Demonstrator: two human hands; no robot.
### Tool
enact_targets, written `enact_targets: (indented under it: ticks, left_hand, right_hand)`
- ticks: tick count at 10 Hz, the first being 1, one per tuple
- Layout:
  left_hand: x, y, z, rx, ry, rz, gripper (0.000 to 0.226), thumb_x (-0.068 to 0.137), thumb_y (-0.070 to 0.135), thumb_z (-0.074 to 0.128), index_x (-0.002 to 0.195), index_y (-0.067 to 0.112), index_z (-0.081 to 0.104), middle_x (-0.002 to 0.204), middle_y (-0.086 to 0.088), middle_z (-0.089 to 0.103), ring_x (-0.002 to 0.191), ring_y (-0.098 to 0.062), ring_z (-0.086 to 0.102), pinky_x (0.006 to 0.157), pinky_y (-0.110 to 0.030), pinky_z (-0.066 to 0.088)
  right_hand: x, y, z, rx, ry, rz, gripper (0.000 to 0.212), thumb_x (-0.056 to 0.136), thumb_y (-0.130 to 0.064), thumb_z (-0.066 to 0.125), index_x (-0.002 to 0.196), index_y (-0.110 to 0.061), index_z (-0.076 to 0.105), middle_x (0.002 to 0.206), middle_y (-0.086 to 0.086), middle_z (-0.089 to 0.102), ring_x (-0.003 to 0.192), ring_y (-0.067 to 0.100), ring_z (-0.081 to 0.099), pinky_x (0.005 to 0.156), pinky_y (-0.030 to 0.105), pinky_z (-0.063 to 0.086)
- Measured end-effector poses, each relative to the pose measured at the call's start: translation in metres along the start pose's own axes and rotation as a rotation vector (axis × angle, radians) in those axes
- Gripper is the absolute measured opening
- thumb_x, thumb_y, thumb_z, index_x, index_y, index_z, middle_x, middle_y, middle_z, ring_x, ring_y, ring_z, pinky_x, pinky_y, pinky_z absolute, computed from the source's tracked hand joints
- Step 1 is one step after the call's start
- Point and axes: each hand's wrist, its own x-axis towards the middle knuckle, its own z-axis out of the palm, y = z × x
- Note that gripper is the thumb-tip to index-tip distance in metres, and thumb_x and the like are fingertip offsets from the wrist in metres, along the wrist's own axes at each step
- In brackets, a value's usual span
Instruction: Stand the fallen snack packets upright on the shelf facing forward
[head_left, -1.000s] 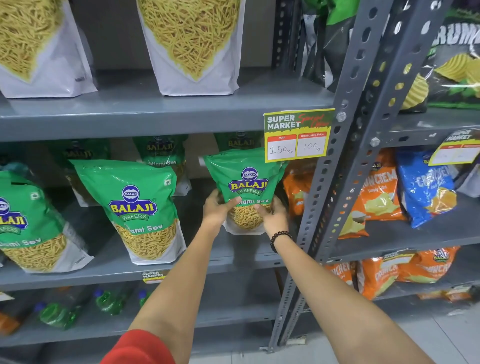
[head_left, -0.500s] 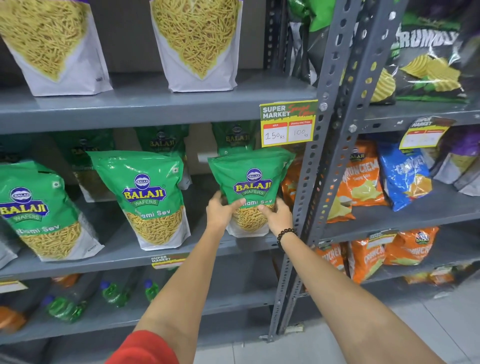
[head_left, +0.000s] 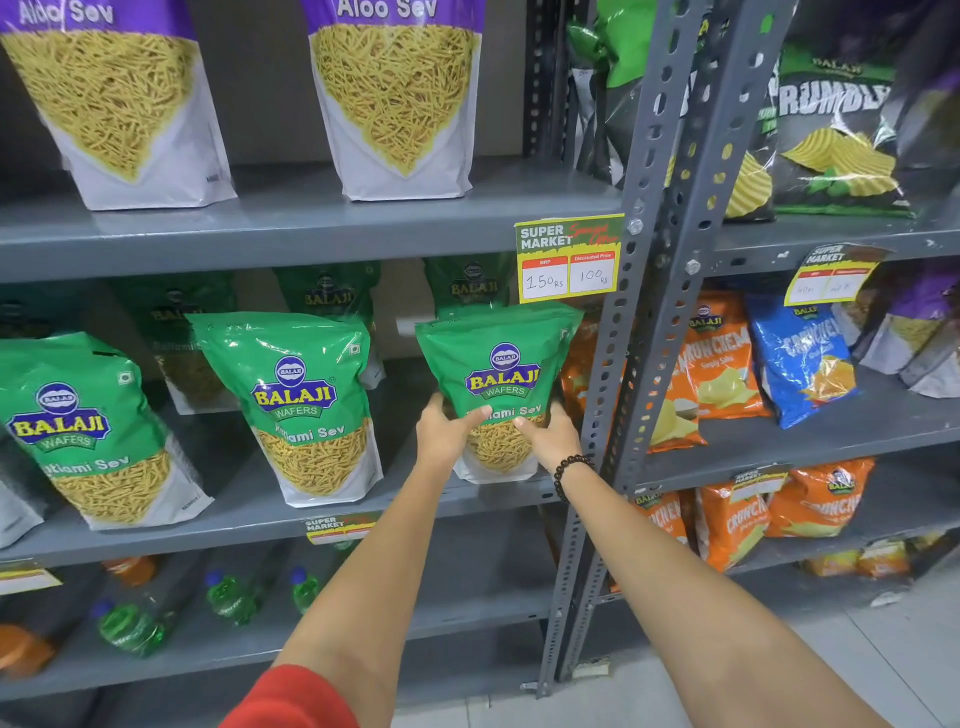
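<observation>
A green Balaji sev packet stands upright and front-facing at the right end of the middle shelf. My left hand grips its lower left side, thumb across the front. My right hand, with a black bead bracelet at the wrist, grips its lower right side. Two more green sev packets, one in the middle and one at the left, stand upright on the same shelf, leaning slightly. More green packets stand behind them in shadow.
Purple-topped Aloo Sev packets stand on the shelf above. A yellow price tag hangs just above the held packet. A perforated grey upright stands close to my right hand. Orange and blue chip bags fill the right bay. Green bottles lie below.
The view has shifted slightly up and left. Both hands stay on the lower part of the packet, which now stands a little straighter at the same spot.
</observation>
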Motion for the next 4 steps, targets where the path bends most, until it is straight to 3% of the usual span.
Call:
enact_targets:
  ticks: [2, 4]
  left_hand:
    - [-0.012, 0.005, -0.011, 0.150, 0.060, 0.042, 0.078, 0.077, 0.033, 0.073, 0.141, 0.005, 0.037, 0.145, -0.016, 0.047, 0.133, -0.030, 0.045, 0.109, -0.045, 0.039]
    - [-0.054, 0.021, -0.031, 0.347, 0.252, 0.258, 0.071, 0.093, 0.039, 0.050, 0.147, 0.005, 0.022, 0.155, -0.014, 0.029, 0.144, -0.027, 0.027, 0.115, -0.040, 0.027]
  right_hand:
    - [-0.021, -0.008, 0.003, -0.110, 0.131, -0.108, 0.067, 0.085, -0.015, 0.064, 0.142, -0.007, 0.029, 0.141, 0.011, 0.047, 0.130, 0.030, 0.047, 0.105, 0.040, 0.040]
    - [-0.062, -0.026, 0.014, -0.452, 0.234, -0.399, 0.061, 0.094, -0.024, 0.047, 0.146, -0.005, 0.021, 0.156, 0.012, 0.026, 0.146, 0.023, 0.021, 0.119, 0.034, 0.020]
